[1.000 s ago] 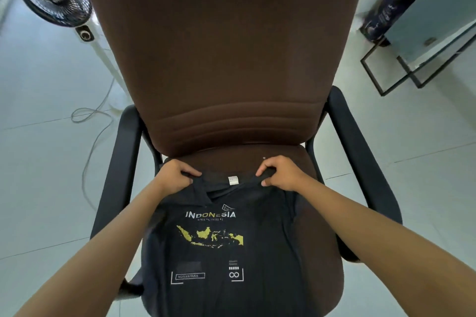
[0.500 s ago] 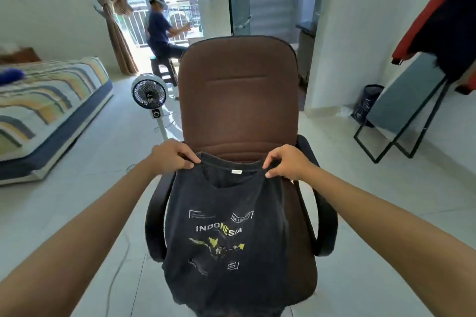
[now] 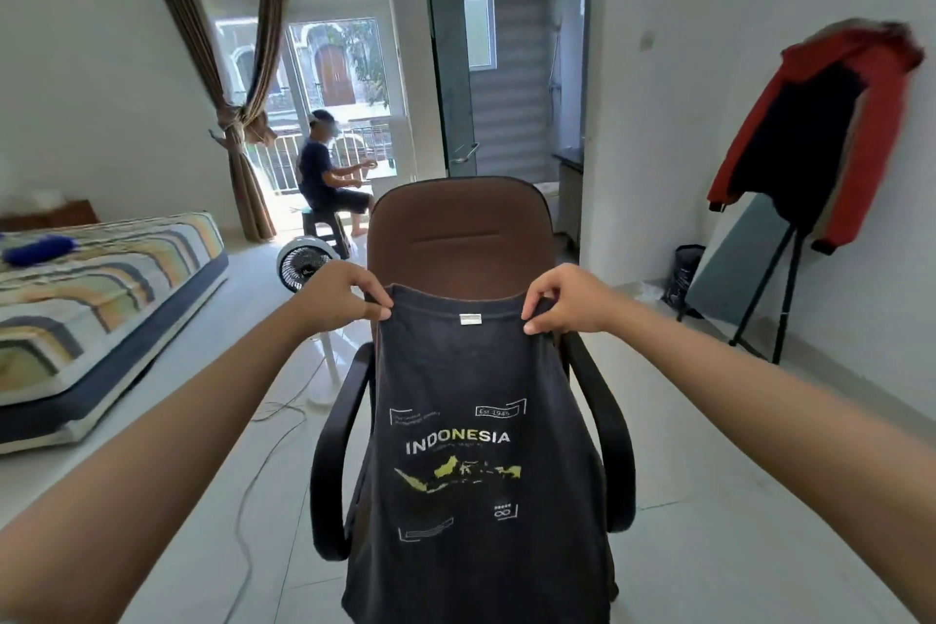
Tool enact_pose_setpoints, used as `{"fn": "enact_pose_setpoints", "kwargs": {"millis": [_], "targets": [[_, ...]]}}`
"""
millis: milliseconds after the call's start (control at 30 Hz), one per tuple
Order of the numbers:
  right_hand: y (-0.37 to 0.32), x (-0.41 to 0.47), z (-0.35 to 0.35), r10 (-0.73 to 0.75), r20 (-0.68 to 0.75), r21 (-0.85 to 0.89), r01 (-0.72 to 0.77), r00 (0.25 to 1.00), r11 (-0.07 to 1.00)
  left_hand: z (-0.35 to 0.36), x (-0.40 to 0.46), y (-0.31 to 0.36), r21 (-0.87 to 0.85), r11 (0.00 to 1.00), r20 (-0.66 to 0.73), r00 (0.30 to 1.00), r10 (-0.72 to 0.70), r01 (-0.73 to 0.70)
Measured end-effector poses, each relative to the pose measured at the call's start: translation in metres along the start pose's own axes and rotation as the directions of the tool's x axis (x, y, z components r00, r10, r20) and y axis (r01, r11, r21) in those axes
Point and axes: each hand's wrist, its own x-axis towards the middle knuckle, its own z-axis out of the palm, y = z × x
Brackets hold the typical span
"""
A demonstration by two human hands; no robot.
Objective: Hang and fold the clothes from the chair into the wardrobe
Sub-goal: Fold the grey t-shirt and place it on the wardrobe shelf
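A dark grey T-shirt (image 3: pixel 456 471) with "INDONESIA" and a yellow map print hangs in the air in front of the brown office chair (image 3: pixel 456 238). My left hand (image 3: pixel 337 291) pinches its left shoulder by the collar. My right hand (image 3: pixel 564 296) pinches the right shoulder. The shirt hangs straight down, with its print towards me, and hides the chair's seat. No wardrobe is in view.
A bed (image 3: pixel 96 304) with a striped cover stands at the left. A white floor fan (image 3: pixel 304 264) and its cable lie behind the chair. A red and black jacket (image 3: pixel 810 127) hangs on a stand at the right. A person (image 3: pixel 324 177) sits by the balcony door.
Both hands have lifted the T-shirt off the chair's seat up to chest height. My view has tilted up from the seat to the room.
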Motion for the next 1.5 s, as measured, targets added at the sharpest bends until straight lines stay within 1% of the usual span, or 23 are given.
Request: {"fn": "enact_pose_setpoints", "kwargs": {"millis": [100, 300, 400, 500, 600, 700, 767, 867, 933, 1033, 1100, 1233, 1400, 1500], "targets": [[-0.016, -0.005, -0.012, -0.003, -0.019, -0.030, 0.003, 1.000, 1.000, -0.013, -0.003, 0.008, 0.001, 0.998, -0.009, 0.998, 0.064, -0.064], [-0.047, -0.016, -0.029, -0.039, -0.056, -0.069, 0.035, 0.998, 0.997, -0.028, -0.020, 0.013, 0.055, 0.971, 0.037, 0.973, 0.229, -0.231], [-0.059, -0.019, -0.031, -0.041, -0.055, -0.062, 0.037, 0.998, 0.997, -0.036, -0.026, 0.015, 0.093, 0.956, 0.060, 0.960, 0.273, -0.278], [-0.069, -0.021, -0.032, -0.022, -0.009, -0.039, 0.021, 1.000, 0.999, -0.045, -0.030, 0.017, 0.085, 0.961, 0.077, 0.963, 0.257, -0.263], [-0.077, -0.022, -0.033, 0.000, 0.055, -0.018, 0.001, 0.999, 1.000, -0.054, -0.034, 0.018, 0.052, 0.980, 0.097, 0.978, 0.187, -0.192], [-0.086, -0.022, -0.035, 0.038, 0.081, -0.025, -0.036, 0.996, 0.999, -0.061, -0.038, 0.020, 0.025, 0.990, 0.087, 0.986, 0.139, -0.142], [-0.092, -0.021, -0.036, 0.075, 0.112, -0.034, -0.072, 0.991, 0.997, -0.065, -0.038, 0.022, 0.073, 0.989, 0.096, 0.988, 0.118, -0.126], [-0.100, -0.017, -0.033, 0.099, 0.137, -0.046, -0.094, 0.986, 0.995, -0.072, -0.038, 0.024, 0.144, 0.983, 0.148, 0.985, 0.089, -0.111], [-0.104, -0.014, -0.032, 0.107, 0.142, -0.049, -0.101, 0.984, 0.994, -0.075, -0.039, 0.027, 0.129, 0.986, 0.150, 0.985, 0.087, -0.106], [-0.107, -0.011, -0.034, 0.113, 0.161, -0.068, -0.104, 0.980, 0.992, -0.076, -0.044, 0.030, 0.040, 0.992, 0.122, 0.986, 0.112, -0.118], [-0.107, -0.010, -0.037, 0.101, 0.167, -0.093, -0.086, 0.981, 0.992, -0.078, -0.045, 0.028, 0.012, 0.992, 0.119, 0.986, 0.120, -0.122], [-0.112, -0.007, -0.041, 0.092, 0.182, -0.137, -0.068, 0.979, 0.988, -0.084, -0.045, 0.025, -0.003, 0.993, 0.125, 0.985, 0.115, -0.115], [-0.119, -0.006, -0.044, 0.124, 0.203, -0.225, -0.077, 0.971, 0.971, -0.088, -0.047, 0.032, -0.010, 0.993, 0.121, 0.986, 0.115, -0.115], [-0.123, -0.009, -0.046, 0.134, 0.209, -0.234, -0.083, 0.969, 0.969, -0.090, -0.048, 0.032, -0.018, 0.994, 0.120, 0.986, 0.113, -0.111]]}}
